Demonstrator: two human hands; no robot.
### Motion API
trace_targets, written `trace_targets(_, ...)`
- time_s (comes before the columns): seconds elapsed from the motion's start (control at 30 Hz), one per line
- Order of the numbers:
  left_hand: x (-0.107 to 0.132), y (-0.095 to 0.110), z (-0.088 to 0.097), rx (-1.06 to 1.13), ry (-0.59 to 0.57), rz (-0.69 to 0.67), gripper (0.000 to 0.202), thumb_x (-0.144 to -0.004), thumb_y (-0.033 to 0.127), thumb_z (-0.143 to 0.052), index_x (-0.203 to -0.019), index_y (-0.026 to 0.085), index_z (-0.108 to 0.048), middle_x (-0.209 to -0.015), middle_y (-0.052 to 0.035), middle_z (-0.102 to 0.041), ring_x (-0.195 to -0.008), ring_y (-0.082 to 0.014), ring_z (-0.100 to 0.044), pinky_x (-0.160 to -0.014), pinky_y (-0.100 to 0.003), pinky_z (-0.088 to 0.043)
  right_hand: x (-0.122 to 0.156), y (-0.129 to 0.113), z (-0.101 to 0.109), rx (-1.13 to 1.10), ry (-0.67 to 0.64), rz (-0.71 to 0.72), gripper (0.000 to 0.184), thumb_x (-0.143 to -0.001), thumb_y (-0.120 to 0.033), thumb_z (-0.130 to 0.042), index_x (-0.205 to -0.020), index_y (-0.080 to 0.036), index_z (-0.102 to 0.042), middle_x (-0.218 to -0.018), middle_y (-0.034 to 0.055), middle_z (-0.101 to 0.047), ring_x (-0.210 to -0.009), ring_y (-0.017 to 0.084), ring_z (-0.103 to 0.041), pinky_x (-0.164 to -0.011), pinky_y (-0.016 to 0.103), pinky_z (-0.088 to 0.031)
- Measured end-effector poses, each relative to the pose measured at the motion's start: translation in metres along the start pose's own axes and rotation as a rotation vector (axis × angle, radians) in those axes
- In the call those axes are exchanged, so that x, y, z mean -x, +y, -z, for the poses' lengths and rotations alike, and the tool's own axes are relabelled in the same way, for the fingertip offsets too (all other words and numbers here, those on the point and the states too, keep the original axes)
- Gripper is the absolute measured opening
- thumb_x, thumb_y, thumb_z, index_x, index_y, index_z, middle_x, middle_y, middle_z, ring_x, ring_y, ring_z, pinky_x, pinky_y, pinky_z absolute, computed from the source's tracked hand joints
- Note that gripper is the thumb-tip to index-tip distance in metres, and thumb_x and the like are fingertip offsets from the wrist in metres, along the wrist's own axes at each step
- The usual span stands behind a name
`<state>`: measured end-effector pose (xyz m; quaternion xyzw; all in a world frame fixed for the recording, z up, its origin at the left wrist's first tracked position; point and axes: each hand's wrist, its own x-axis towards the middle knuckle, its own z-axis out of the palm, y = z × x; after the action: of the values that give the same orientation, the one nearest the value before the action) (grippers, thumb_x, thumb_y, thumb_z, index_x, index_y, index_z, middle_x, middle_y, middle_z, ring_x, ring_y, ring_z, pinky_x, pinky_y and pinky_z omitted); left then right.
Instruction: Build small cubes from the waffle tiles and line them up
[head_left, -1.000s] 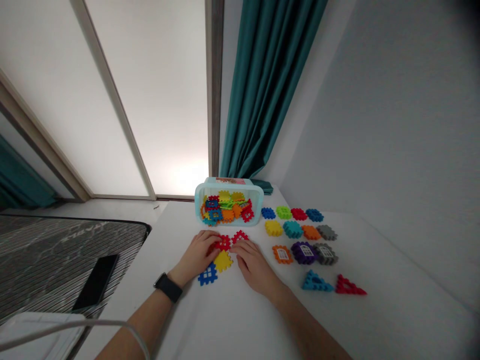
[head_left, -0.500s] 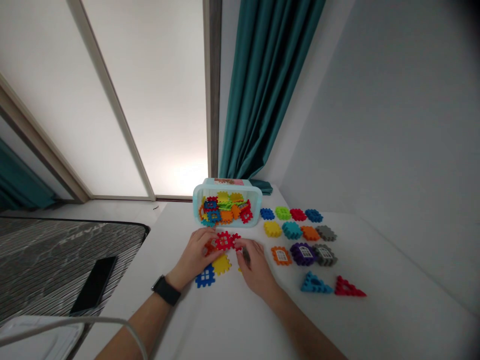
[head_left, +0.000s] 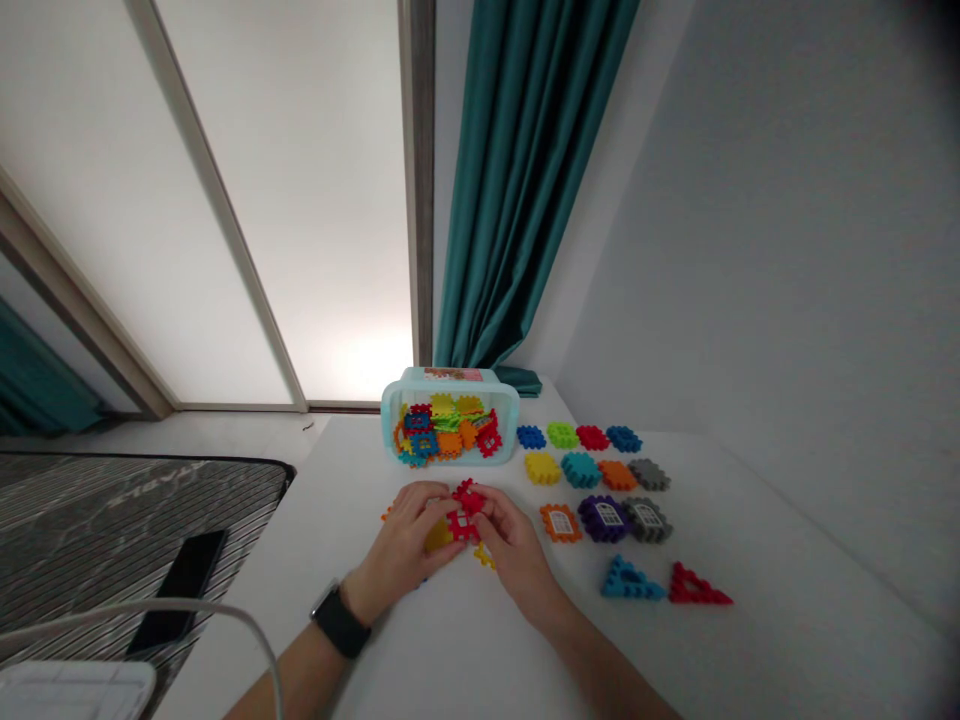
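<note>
Left hand (head_left: 401, 535) and right hand (head_left: 515, 550), apart a moment ago, now drawn together: both grips curled shut on red waffle blocks (head_left: 465, 517), held as one cluster over the counter (head_left: 465, 640). Yellow block (head_left: 439, 535) partly hidden beneath left hand.

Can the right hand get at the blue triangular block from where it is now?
Probably yes, once it lets go: the right hand is on the red waffle block, but only tabletop lies between it and the blue triangular block. The orange window block sits beside that path.
</note>
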<state>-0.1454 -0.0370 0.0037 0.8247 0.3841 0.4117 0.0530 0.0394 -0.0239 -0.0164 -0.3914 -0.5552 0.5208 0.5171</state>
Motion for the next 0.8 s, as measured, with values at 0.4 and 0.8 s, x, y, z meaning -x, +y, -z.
trace_targets(0.4, 0.002, -0.009, -0.002, 0.017, -0.038, -0.054, 0.037, -0.095, 0.040, -0.064, -0.128, 0.024, -0.058, -0.120, -0.0109, -0.071, -0.114, -0.0259, -0.064, -0.099, -0.045, -0.051, -0.006, 0.001, 0.008, 0.007, 0.058, -0.010, 0.036, -0.082, -0.054, -0.071, -0.090, -0.020, -0.063, -0.064, -0.0039, -0.059, -0.058, 0.013, -0.051, -0.053, 0.024, -0.038)
trace_targets(0.8, 0.007, -0.009, 0.003, -0.028, 0.063, 0.095, 0.032, -0.099, 0.040, -0.055, -0.126, 0.025, -0.063, -0.118, -0.0123, -0.065, -0.110, -0.0262, -0.062, -0.093, -0.044, -0.054, 0.003, -0.020, -0.002, -0.170, 0.094, -0.175, 0.052, -0.078, -0.051, -0.075, -0.118, -0.021, -0.063, -0.074, 0.0009, -0.068, -0.067, 0.017, -0.062, -0.064, 0.029, -0.051)
